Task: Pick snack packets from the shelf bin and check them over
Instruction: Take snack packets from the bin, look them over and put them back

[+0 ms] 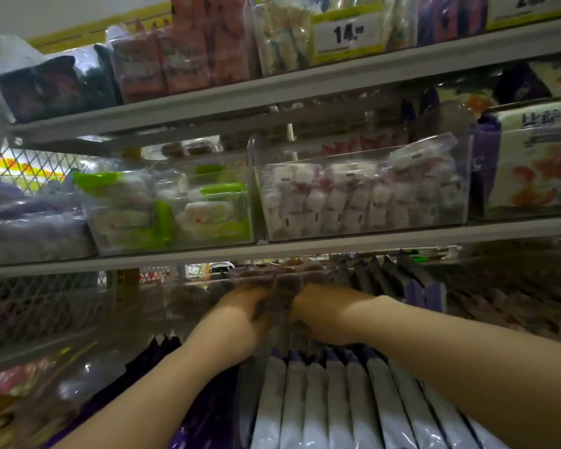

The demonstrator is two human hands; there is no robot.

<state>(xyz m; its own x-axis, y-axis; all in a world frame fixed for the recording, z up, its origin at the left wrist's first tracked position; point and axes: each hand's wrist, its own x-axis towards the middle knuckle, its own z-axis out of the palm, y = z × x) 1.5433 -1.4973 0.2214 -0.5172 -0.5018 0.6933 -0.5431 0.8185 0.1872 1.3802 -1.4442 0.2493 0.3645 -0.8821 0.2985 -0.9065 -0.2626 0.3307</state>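
hands (272, 314) in bin (162, 306), packets (337, 400) below

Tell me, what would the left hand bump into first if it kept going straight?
Probably the blurry dark brown snack packets bunched between the left hand and right hand, which it seems to touch already. Motion blur hides the exact depth.

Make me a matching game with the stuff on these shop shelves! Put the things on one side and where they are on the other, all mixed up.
Things:
1. Price tag showing 14
2. Green and white packets
3. Pink and white packets
4. White and purple packets

Places:
A. Clear bin, middle shelf, on the right of the two
B. Standing in a row below both hands
C. Top shelf edge
D. Clear bin, middle shelf, on the left of the two

Pairs: 1-C, 2-D, 3-A, 4-B
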